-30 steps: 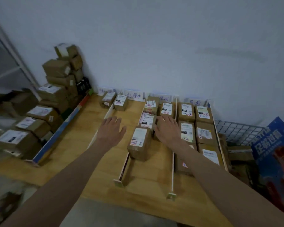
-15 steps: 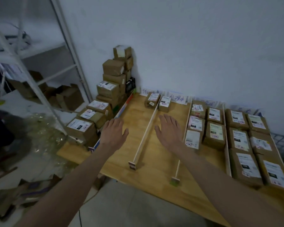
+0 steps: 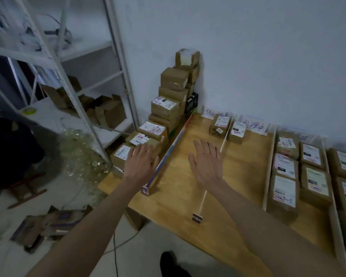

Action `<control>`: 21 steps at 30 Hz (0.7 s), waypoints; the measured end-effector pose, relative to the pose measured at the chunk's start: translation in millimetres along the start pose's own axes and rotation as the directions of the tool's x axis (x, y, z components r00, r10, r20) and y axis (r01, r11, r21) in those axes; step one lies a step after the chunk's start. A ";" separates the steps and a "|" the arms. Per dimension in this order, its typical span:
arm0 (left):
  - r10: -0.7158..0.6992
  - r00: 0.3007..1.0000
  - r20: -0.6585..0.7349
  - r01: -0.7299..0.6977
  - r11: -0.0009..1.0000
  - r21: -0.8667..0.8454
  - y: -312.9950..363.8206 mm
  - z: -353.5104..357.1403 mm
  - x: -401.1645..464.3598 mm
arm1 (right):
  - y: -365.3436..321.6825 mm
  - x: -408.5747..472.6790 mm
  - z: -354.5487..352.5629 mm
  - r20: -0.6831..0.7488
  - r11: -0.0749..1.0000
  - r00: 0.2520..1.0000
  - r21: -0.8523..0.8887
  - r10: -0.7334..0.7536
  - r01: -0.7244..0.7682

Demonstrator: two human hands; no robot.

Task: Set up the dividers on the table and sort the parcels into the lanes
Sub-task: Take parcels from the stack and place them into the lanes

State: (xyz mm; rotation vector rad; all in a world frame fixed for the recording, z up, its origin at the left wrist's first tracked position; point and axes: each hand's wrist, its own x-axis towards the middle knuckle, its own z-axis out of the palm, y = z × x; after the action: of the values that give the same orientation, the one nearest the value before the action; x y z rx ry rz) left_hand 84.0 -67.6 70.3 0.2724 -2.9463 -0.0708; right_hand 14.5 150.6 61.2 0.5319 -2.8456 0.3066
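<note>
My left hand [image 3: 140, 163] is open with spread fingers, over the nearest parcel [image 3: 121, 153] of the unsorted pile [image 3: 168, 108] at the table's left edge; contact is unclear. My right hand [image 3: 207, 162] hovers open above the wooden table [image 3: 180, 196], in the first lane. A coloured divider [image 3: 169, 150] separates the pile from the lanes. A thin wooden divider [image 3: 214, 168] passes under my right hand. Two parcels [image 3: 219, 124] [image 3: 237, 131] sit at the far end on either side of it. Several labelled parcels [image 3: 285, 188] fill the lanes at right.
Paper lane labels [image 3: 254, 126] lean against the white wall. A metal shelf rack [image 3: 74, 80] with empty cartons stands at left. Crumpled plastic wrap [image 3: 82, 156] and flattened cardboard [image 3: 48, 222] lie on the floor. A shoe [image 3: 172, 264] shows below.
The view has swung left from the filled lanes toward the pile. Both hands moved left with it; my left hand went from above the table to over the pile's nearest parcel.
</note>
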 end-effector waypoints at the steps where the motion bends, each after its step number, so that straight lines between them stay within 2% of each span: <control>1: -0.014 1.000 0.010 0.014 1.000 0.004 -9.2 3.5 9.6 | -6.6 11.2 9.4 -0.001 1.000 1.000 0.002 -0.007 0.007; 11: -0.071 0.995 0.070 0.068 0.997 0.044 -92.7 45.3 84.5 | -60.7 93.1 87.9 0.052 0.996 0.998 0.086 0.023 -0.028; 21: -0.039 0.991 0.130 0.042 0.999 -0.019 -147.9 90.2 86.9 | -101.6 87.9 147.7 0.110 0.977 0.986 0.157 0.128 -0.144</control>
State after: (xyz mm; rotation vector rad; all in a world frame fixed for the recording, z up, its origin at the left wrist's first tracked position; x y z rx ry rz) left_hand 9.6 -226.2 -12.4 0.3362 -3.0669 -0.1310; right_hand -54.5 -7.2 -40.0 0.3929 -2.9766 0.5582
